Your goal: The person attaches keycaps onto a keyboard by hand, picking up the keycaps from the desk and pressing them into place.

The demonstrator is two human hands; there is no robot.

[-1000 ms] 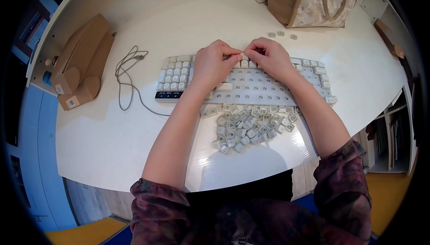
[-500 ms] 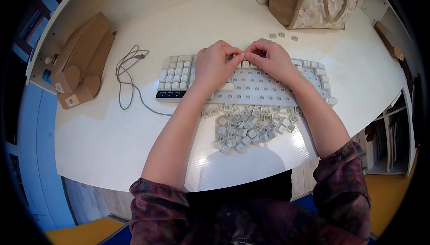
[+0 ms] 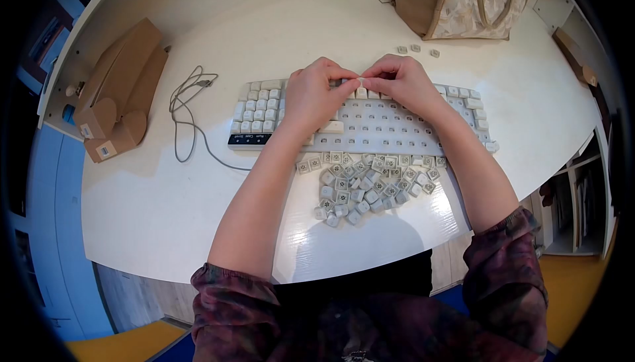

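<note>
A white keyboard (image 3: pixel 377 127) lies across the desk, with keycaps on its left block, along its far edge and down its right end; its middle shows bare switch sockets. Over its far row, my left hand (image 3: pixel 316 96) and my right hand (image 3: pixel 405 87) meet fingertip to fingertip. Both are pinched around a small pale keycap (image 3: pixel 360 81), largely hidden by the fingers. Just below the keyboard, a pile of loose keycaps (image 3: pixel 370 187) is spread out, some with their undersides up.
A grey cable (image 3: pixel 194 127) loops left of the keyboard. Farther left stands a brown cardboard box (image 3: pixel 122 91). Three loose keycaps (image 3: pixel 415 48) lie beyond the keyboard, near a patterned bag (image 3: pixel 473 5). The white desk (image 3: pixel 159 216) ends in a curved front edge.
My right hand's fingers have shifted slightly where they meet my left fingertips. Otherwise both hands stay over the same spot on the far row.
</note>
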